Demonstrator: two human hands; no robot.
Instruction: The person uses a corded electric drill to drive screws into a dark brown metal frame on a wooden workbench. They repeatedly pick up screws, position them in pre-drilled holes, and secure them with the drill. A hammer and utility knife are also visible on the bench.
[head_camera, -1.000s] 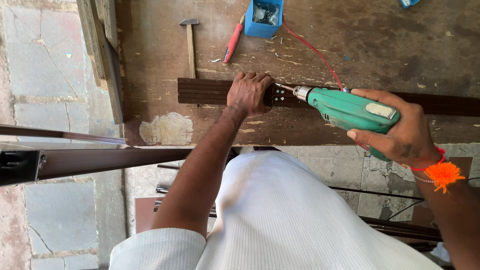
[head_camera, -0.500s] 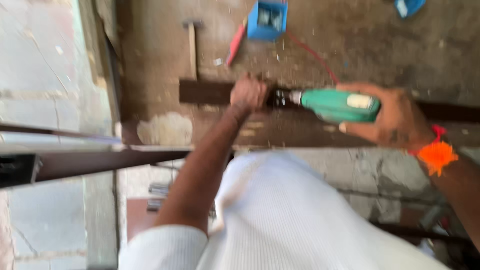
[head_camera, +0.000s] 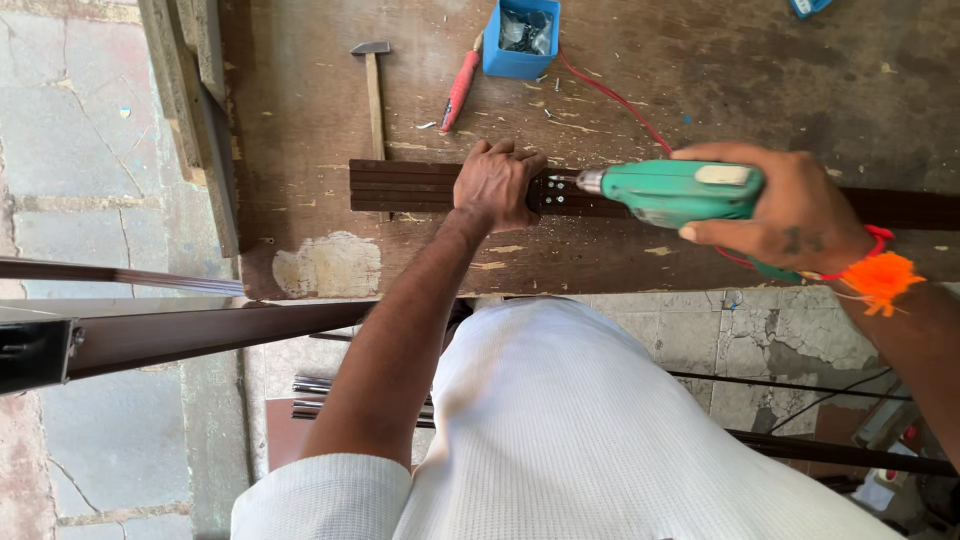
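Note:
A long dark brown grooved strip (head_camera: 400, 186) lies across a worn wooden workbench (head_camera: 700, 80). My left hand (head_camera: 497, 184) presses down on the strip, fingers curled over its far edge. My right hand (head_camera: 790, 208) grips a green power drill (head_camera: 675, 192), held level, with its bit tip touching the strip just right of my left hand. An orange thread band sits on my right wrist.
A hammer (head_camera: 373, 80), a red-handled tool (head_camera: 459, 92) and a blue box of small metal parts (head_camera: 521, 36) lie at the bench's far side, with a red cord (head_camera: 620, 103) nearby. Long brown profiles (head_camera: 200, 335) and metal rods (head_camera: 310, 385) lie below the bench edge on a stone floor.
The drill has gone from tilted to level and sits closer against the strip. My left hand stays on the strip; the view shifted slightly.

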